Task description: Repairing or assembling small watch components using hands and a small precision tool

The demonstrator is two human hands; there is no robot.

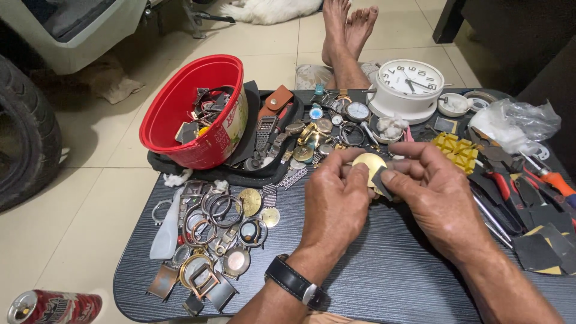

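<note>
**Q:** What do your hands hold at centre frame?

**A:** Your left hand [333,201] pinches a round, brass-coloured metal disc [369,166] by its edge, fingers pressed together, probably to keep its face exposed. Your right hand [433,191] pinches a small dark abrasive scrap [380,180] against the disc's lower right edge, apparently for rubbing. Both hover just above the dark wood-grain tabletop [384,276].

**Q:** What surrounds them?

**A:** A heap of metal watch cases and rings [210,240] lies lower left; a red plastic bowl of parts [195,111] sits upper left; a white round clock [408,87] stands at the top; red-handled pliers [501,186] and dark abrasive sheets [543,240] crowd the right. Nothing lies between your hands.
</note>
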